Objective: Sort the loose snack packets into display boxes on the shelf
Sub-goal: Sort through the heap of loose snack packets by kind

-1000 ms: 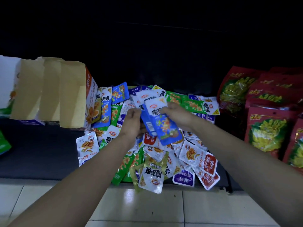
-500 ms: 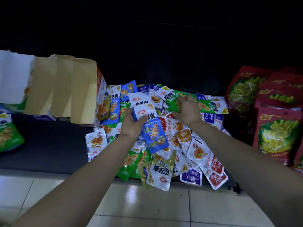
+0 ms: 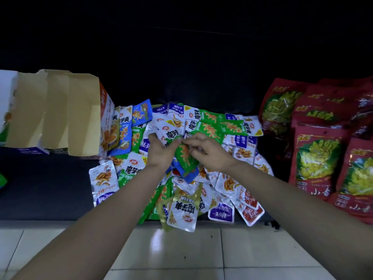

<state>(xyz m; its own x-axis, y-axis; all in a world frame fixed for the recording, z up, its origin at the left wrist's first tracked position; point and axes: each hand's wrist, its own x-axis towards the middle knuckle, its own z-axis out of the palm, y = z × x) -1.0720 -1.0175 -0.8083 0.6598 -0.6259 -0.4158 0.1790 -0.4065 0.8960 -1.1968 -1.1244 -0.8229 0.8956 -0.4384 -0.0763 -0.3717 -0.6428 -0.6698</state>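
A heap of loose snack packets point(image 3: 226, 186), white, green, blue and purple, covers the middle of the dark bottom shelf point(image 3: 50, 188). Over the heap my left hand point(image 3: 161, 152) grips a small stack: a green packet point(image 3: 186, 159) on top, blue packets point(image 3: 190, 175) showing below it. My right hand point(image 3: 210, 151) pinches the upper edge of that green packet. Display boxes point(image 3: 60, 112) with raised cardboard flaps stand at the left of the shelf; what they contain is hidden.
Large red bags with yellow-green pictures point(image 3: 319, 158) fill the shelf's right side. A green bag corner point(image 3: 3, 179) shows at the far left. Pale floor tiles point(image 3: 181, 255) lie below the shelf edge. The shelf's back is dark.
My right hand left the blue packets, reached to the green packets at the back, and came back to my left hand with a green packet, which now lies on the held stack.
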